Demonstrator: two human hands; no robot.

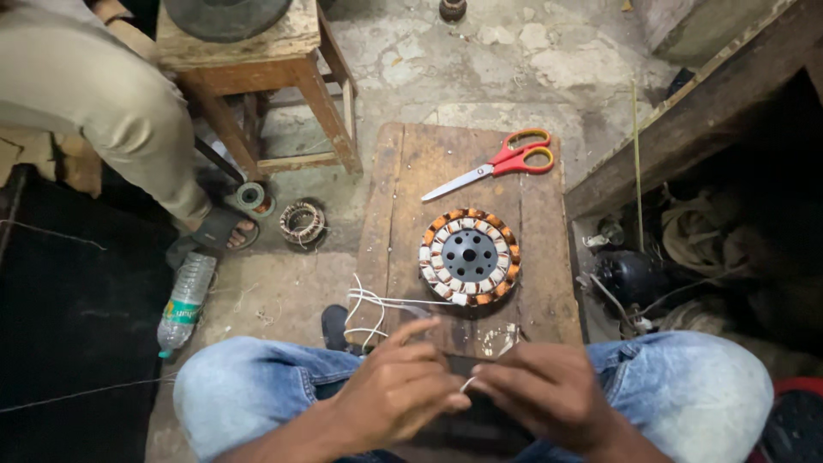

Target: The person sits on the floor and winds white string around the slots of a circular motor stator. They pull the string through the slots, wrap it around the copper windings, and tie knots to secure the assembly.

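Your 2 hands, left hand point(401, 387) and right hand point(538, 393), pinch the white wire point(386, 302); tugging hard could drag the stator point(469, 255) off the bench point(403, 171).

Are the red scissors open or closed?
Closed. The scissors lie flat on the wooden board, blades together in one thin point and the two handle loops touching.
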